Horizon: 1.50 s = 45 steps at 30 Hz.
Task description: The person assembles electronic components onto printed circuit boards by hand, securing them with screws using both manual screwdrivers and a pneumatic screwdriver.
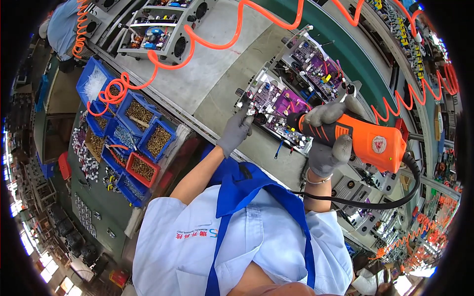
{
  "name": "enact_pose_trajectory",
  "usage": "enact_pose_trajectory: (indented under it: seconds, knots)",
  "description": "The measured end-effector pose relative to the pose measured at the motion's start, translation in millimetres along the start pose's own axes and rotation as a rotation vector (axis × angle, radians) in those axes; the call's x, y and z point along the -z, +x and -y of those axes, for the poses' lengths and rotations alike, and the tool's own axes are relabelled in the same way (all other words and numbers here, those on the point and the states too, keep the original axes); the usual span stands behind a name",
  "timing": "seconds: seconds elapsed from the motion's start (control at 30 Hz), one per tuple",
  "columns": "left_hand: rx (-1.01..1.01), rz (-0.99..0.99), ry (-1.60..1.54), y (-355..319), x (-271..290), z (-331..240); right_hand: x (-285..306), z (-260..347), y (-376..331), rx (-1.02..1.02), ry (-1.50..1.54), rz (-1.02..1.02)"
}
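Note:
My right hand (327, 157), in a grey glove, is wrapped round an orange and black electric screwdriver (373, 140). Its bit points left, at the near end of an open unit with a purple circuit board (289, 102). My left hand (235, 132), gloved too, is at the left end of that unit with its fingers closed beside a round black part (260, 118). What those fingers pinch is too small to make out. A black cable (412, 182) hangs from the screwdriver and loops back past my right wrist.
Blue bins (157, 139) of brass fittings and screws, with a red bin (143, 169) among them, stand at the left. A second circuit-board unit (316, 66) lies just beyond. Orange coiled hoses (217, 45) hang across the bench. Metal-cased units (163, 37) stand farther back.

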<state>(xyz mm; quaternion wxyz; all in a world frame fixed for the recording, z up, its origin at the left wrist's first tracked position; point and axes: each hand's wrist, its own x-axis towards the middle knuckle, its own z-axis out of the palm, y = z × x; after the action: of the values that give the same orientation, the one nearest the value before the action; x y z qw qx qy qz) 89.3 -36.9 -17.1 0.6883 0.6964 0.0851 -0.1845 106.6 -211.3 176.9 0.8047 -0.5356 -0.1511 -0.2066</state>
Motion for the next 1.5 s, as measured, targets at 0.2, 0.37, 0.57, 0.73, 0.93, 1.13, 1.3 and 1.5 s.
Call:
enact_pose_trajectory:
  seconds: [0.2, 0.37, 0.57, 0.73, 0.93, 1.13, 1.3, 1.5]
  knots:
    - [-0.130, -0.012, 0.263, 3.0, 7.5, 2.9, -4.9, 0.3, 1.4, -0.046, -0.017, 0.004]
    - [-0.217, -0.029, 0.624, 5.8, 15.2, 0.1, -15.6, -4.0, 5.8, -0.119, -0.049, 0.030]
    - [-0.214, -0.033, 0.758, 1.9, 16.4, -6.9, -28.7, -8.7, 13.6, -0.222, -0.077, 0.129]
    - [-0.202, -0.088, 0.840, -20.8, 12.1, -27.0, -28.4, -10.3, 20.4, -0.262, -0.047, 0.136]
    - [0.161, 0.185, -0.556, -50.5, 30.0, -25.5, -22.1, -7.7, 27.1, -0.206, -0.074, 0.242]
    - [0.183, 0.240, -0.607, -58.7, 42.0, -52.9, -13.7, 34.6, 19.9, 0.090, 0.197, 0.200]
    - [0.247, 0.355, -0.892, -52.5, 35.8, -59.9, -7.6, 52.4, 11.1, 0.179, 0.397, 0.194]
    - [0.296, 0.288, -0.866, -43.8, 33.6, -57.6, -2.2, 56.1, -3.1, 0.162, 0.391, 0.139]
